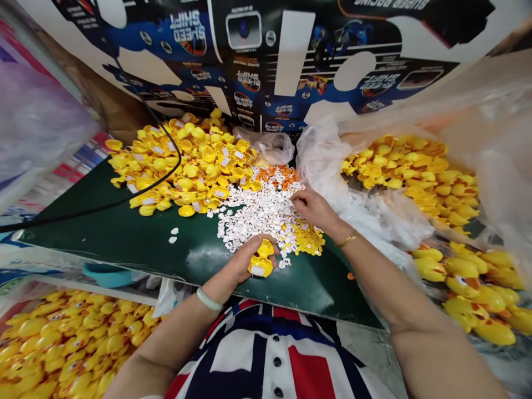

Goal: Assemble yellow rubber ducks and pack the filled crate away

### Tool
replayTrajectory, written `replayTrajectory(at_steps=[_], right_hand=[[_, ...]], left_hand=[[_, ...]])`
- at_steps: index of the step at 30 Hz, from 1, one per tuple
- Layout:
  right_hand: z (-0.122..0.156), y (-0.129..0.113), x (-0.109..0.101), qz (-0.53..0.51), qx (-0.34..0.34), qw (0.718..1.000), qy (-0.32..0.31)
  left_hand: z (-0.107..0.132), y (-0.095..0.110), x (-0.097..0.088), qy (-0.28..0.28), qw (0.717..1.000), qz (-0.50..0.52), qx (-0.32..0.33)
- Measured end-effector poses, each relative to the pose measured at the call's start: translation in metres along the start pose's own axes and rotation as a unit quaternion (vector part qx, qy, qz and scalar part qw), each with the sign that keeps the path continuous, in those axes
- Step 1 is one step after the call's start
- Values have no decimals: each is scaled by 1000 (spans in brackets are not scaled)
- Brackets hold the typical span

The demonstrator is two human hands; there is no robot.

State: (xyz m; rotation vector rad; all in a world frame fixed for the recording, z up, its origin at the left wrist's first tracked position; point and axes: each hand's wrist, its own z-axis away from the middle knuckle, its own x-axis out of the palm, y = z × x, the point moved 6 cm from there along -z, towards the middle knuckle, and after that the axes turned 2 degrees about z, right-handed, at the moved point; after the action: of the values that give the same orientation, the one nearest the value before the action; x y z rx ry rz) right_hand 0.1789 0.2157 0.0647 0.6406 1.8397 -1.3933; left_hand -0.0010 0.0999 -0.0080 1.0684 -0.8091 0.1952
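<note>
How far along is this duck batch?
Roughly: done-looking yellow rubber ducks lie bagged at right. In hand: the left hand grips a yellow duck piece; the right hand's fingers touch small white pieces. Left: the yellow heap and orange pieces on the green table. Exact progress can't be told.

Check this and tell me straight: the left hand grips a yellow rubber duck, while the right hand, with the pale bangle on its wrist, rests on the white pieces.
Wrong on the wrist: in the head view, the right hand wears a gold bracelet, and the pale bangle is on the left hand's wrist. That hand does grip a yellow rubber duck, and the right hand rests on the white pieces.
</note>
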Motion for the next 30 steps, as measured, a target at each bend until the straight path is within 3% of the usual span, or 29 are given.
replayTrajectory(at_steps=[3,5,11,15,19,21,22,25,27,30], right_hand=[[-45,6,10,158,-15,986,-55],[-65,10,17,202,-3,976,-79],[-90,15,35,208,-6,973,-100],[-87,14,32,170,-23,980,-100],[-62,4,18,106,-25,992,-68],[-37,-3,17,-14,2,997,-70],[-22,-6,19,-106,24,991,-79],[24,-17,31,-340,75,930,-115],[48,-27,33,-351,49,928,-115],[72,-40,25,-289,-49,953,-71]], left_hand=[[0,1,0,6,1000,-4,-8],[1,4,0,16,1000,2,-12],[-1,2,1,14,999,3,-47],[1,2,0,13,999,-11,-49],[4,5,-1,36,999,-27,-30],[4,7,-1,65,998,-11,-19],[4,8,-1,83,996,3,-18],[-1,7,5,108,993,29,-44],[-3,7,11,100,992,23,-67],[-1,7,19,81,992,10,-98]])
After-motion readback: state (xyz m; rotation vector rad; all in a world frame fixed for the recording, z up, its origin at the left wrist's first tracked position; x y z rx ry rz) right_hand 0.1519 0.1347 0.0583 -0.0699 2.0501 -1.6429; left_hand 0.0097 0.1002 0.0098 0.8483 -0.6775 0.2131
